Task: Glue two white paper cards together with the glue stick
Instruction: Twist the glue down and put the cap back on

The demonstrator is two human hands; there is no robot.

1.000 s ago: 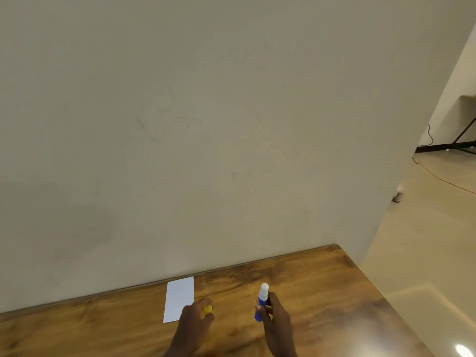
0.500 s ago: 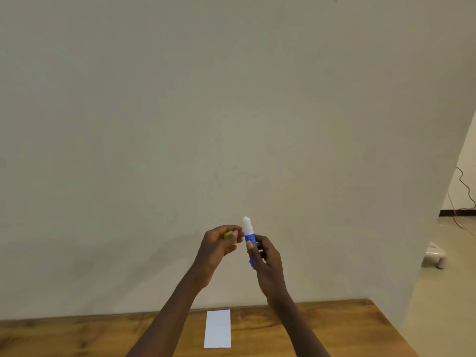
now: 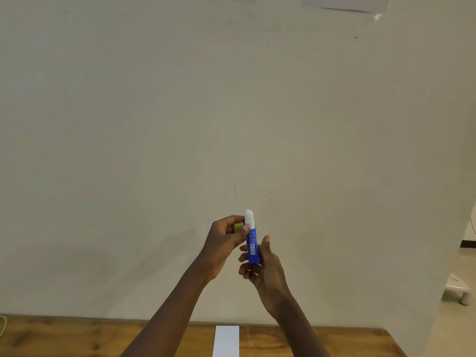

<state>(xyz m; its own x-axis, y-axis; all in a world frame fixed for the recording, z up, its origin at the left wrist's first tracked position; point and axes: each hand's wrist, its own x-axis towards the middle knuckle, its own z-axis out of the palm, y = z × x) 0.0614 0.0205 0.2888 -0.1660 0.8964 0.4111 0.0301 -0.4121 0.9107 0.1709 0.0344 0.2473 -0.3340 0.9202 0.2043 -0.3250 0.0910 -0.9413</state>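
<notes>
Cap (image 3: 238,226) is off, pinched in left hand (image 3: 224,243); right hand (image 3: 262,264) grips glue stick (image 3: 251,243); card (image 3: 226,341) at 6 o'clock waits unglued.

Wooden table (image 3: 77,338) low in front of me, brown with dark grain, far edge against the wall (image 3: 154,150), one white paper card (image 3: 226,341) flat on it, its near end beyond my view
</notes>
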